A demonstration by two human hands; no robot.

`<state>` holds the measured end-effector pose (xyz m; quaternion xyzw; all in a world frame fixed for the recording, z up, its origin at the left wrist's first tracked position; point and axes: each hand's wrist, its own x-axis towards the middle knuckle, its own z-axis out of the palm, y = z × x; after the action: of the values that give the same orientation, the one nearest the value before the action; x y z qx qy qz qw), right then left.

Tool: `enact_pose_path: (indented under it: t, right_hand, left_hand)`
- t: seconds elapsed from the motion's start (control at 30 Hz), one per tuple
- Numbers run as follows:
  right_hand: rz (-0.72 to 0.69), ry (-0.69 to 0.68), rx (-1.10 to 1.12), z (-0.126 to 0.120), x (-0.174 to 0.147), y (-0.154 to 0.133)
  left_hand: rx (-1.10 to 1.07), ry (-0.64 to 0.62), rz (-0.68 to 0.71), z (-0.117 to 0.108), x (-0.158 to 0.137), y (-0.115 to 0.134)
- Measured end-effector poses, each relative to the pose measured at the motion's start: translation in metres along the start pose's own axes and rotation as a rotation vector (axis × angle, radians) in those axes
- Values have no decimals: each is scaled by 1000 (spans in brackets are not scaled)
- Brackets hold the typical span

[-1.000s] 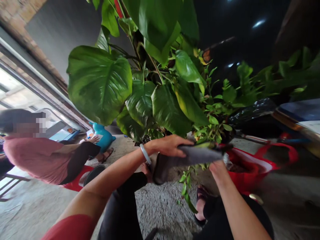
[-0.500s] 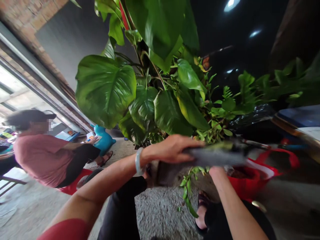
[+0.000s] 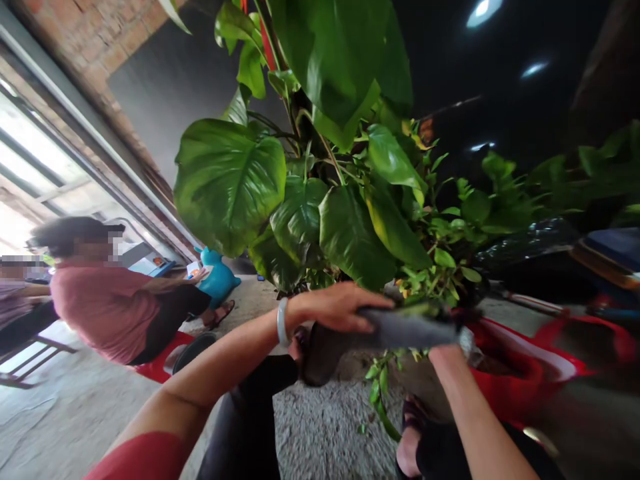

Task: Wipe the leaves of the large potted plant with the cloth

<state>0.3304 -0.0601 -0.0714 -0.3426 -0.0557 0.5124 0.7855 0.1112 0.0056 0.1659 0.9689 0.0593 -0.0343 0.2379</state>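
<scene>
In the middle of the head view, my left hand (image 3: 345, 307), with a pale bangle at the wrist, grips the left end of a flat, dark grey thing (image 3: 413, 329). Its kind is blurred; a yellow-green streak shows along its top edge. My right hand (image 3: 445, 352) reaches up to the right end of this thing. Its fingers are hidden behind it, so their pose does not show. A dark brown, rounded shape (image 3: 325, 353) hangs or lies just below my left hand. Green leafy stems (image 3: 383, 383) droop beneath the grey thing, above the floor.
A large leafy plant (image 3: 235, 180) stands ahead, with smaller plants (image 3: 440, 260) to its right. A red bag (image 3: 520, 373) sits at right. On the left, a person in a pink shirt (image 3: 100, 307) sits on a red stool (image 3: 163, 357), near a blue animal-shaped toy (image 3: 217, 280).
The view has turned slightly left, so the surroundings sit farther right. The grey thing's right end has come nearer my left hand. Both hands stay at it.
</scene>
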Motion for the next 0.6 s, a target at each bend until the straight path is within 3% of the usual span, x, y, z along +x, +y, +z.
enact_pose_path:
  t: [0.1,0.13,0.17,0.2,0.23,0.33,0.37,0.4,0.47,0.53,0.6]
  right_hand:
    - [70,47,6,5,1,0]
    - [87,56,9,7,0,0]
    - [100,64,13,8,-1,-2]
    - [110,69,18,8,-2,-3]
    - [121,71,23,9,-4,-4]
    - [176,60,29,10,-8,-8]
    - [199,51,28,10,-9,-8]
    - [221,43,27,11,-9,-8]
    - [237,42,32,14,-8,-7]
    - [223,61,36,17,-6,-5]
    - [200,72,37,19,-5,-3]
  left_hand:
    - [30,487,-124,-17,31,3]
    - [58,595,-201,-11,41,0]
    - [93,622,-271,0,48,-4]
    - [130,522,-311,15,49,-9]
    - [157,326,-310,32,44,-14]
    - [142,-393,-182,71,1,-22]
    - [112,-519,-158,74,-18,-20]
    - [76,-558,-156,70,-35,-17]
    - [-2,-412,-183,49,-60,-8]
    - [-52,-100,-219,19,-65,1]
    - [-38,261,-242,0,-50,2]
